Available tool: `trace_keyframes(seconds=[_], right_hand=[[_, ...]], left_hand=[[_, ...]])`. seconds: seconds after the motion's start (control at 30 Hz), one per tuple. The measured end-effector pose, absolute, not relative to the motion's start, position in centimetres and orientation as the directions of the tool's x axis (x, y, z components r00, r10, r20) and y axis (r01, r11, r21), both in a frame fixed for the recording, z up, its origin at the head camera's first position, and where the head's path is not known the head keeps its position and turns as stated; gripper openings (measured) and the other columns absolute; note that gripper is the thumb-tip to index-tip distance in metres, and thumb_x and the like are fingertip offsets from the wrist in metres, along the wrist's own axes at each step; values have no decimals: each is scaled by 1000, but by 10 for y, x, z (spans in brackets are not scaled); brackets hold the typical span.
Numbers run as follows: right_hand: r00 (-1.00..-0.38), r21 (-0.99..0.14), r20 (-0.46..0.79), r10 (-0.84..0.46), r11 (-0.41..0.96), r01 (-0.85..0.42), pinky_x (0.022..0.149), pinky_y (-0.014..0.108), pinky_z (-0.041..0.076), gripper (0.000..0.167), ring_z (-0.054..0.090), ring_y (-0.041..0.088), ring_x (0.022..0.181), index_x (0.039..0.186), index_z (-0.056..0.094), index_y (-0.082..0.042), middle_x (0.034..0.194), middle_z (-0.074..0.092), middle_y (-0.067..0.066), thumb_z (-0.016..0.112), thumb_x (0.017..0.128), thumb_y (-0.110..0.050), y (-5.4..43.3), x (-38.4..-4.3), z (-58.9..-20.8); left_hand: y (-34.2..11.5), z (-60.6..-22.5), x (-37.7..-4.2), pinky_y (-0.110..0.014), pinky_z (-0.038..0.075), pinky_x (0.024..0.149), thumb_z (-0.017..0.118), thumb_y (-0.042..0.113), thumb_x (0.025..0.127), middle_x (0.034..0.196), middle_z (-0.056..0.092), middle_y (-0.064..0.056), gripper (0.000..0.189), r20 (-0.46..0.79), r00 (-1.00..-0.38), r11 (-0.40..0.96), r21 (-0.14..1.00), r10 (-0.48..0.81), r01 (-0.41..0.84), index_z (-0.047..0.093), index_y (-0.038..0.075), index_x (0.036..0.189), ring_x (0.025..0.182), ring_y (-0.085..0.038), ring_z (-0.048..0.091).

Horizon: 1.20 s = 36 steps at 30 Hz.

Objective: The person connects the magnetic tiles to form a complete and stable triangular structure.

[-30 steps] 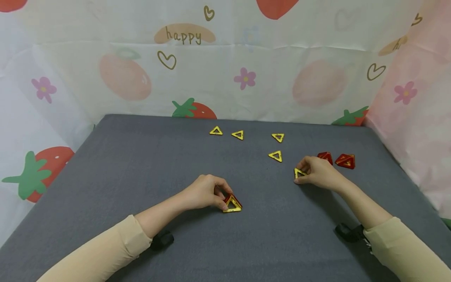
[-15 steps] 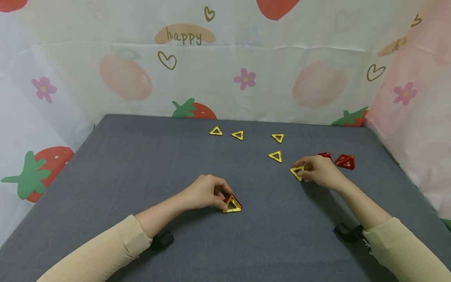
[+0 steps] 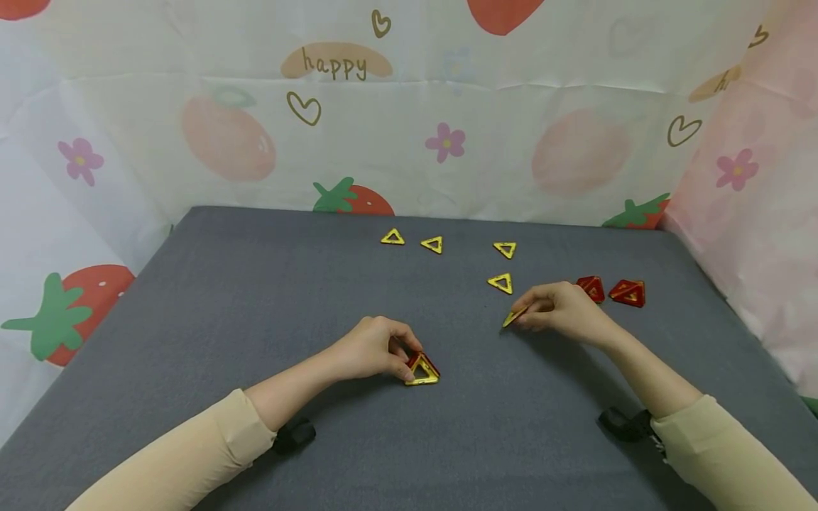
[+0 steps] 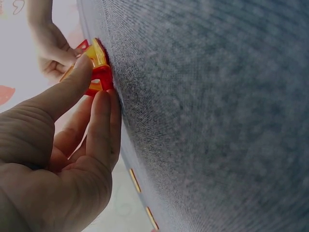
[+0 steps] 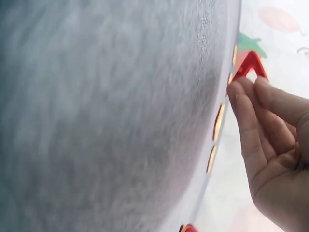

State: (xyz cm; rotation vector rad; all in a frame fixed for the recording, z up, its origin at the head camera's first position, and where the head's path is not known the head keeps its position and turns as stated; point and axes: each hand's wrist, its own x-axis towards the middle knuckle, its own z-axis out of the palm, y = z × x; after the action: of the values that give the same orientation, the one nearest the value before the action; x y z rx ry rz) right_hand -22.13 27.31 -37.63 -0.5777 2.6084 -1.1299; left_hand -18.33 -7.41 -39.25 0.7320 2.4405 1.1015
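My left hand [image 3: 371, 348] grips a small upright structure of triangular magnetic tiles [image 3: 422, 382] on the grey cloth, a yellow face towards me and a red one behind. In the left wrist view, thumb and fingertips clasp its red and yellow frames [image 4: 100, 54]. Off to the right, my right hand [image 3: 567, 309] pinches a single triangular magnetic tile [image 3: 512, 316], seen almost edge-on. The right wrist view shows that tile's red side [image 5: 251, 60] between thumb and fingers.
Several loose yellow triangular tiles lie flat towards the back, the nearest tile [image 3: 509, 284] just beyond my right hand. Two red pyramid-like pieces, one piece [image 3: 592, 287] partly behind that hand and the other piece [image 3: 628, 292] farther right, sit on the cloth [image 3: 268, 284]. A printed curtain [image 3: 498, 177] stands behind.
My right hand has moved left with its tile, which has turned from showing its open yellow face to nearly edge-on. More of the nearer red piece shows. The left hand stays put.
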Motion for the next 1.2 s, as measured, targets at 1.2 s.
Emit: trace_keyframes(seconds=[1.2], right_hand=[[-715,-690,145,-684,448,-569,63,25,56,11,65,0,70,90,71,-21,82,74,-6,79,83,-23,175,-174,-377]], left_hand=[[-72,-393,-184,-20,54,65,86,14,74,97,77,-7,34,-117,-805,563,772,582,295,74,9,105,78,-7,71]])
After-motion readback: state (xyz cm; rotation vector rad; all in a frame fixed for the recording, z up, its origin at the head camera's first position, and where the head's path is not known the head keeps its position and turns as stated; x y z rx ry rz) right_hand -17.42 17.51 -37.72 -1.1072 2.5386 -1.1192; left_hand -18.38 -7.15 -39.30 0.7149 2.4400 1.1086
